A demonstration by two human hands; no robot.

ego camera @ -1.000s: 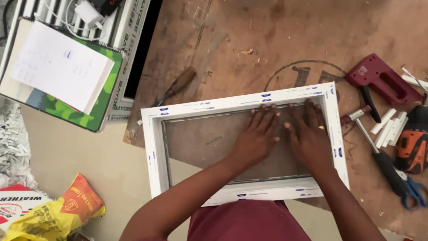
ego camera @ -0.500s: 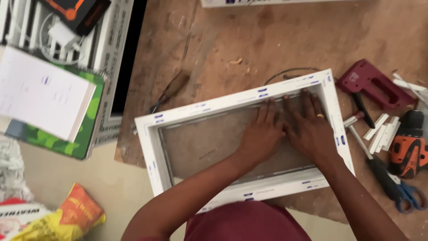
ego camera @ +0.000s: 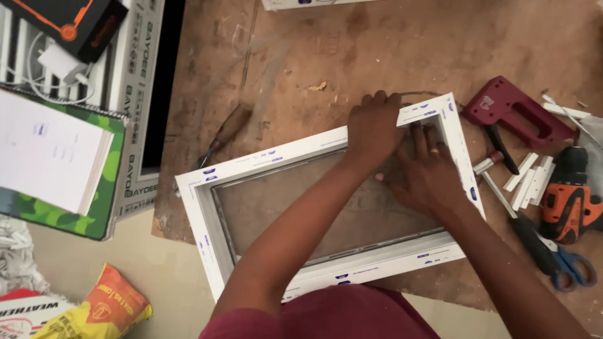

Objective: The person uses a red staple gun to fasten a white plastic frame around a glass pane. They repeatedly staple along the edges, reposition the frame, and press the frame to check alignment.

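Note:
A white rectangular window frame (ego camera: 270,160) with grey mesh (ego camera: 276,207) stretched inside it lies on a worn wooden board (ego camera: 389,50). My left hand (ego camera: 374,125) curls over the frame's far rail, close to the far right corner. My right hand (ego camera: 424,176), with a ring on one finger, lies flat on the mesh just inside that same corner, fingers spread. Both forearms cross the frame from its near edge and hide part of the mesh.
Right of the frame lie a red staple gun (ego camera: 515,113), a screwdriver (ego camera: 502,201), short white plastic strips (ego camera: 531,179), an orange drill (ego camera: 568,198) and blue-handled scissors (ego camera: 571,267). A wooden-handled tool (ego camera: 226,132) lies left of the frame. A notepad (ego camera: 50,157) and an orange bag (ego camera: 94,311) sit far left.
Both hands have slid from the middle of the mesh toward the frame's far right corner. My left hand now wraps over the far rail instead of lying flat on the mesh.

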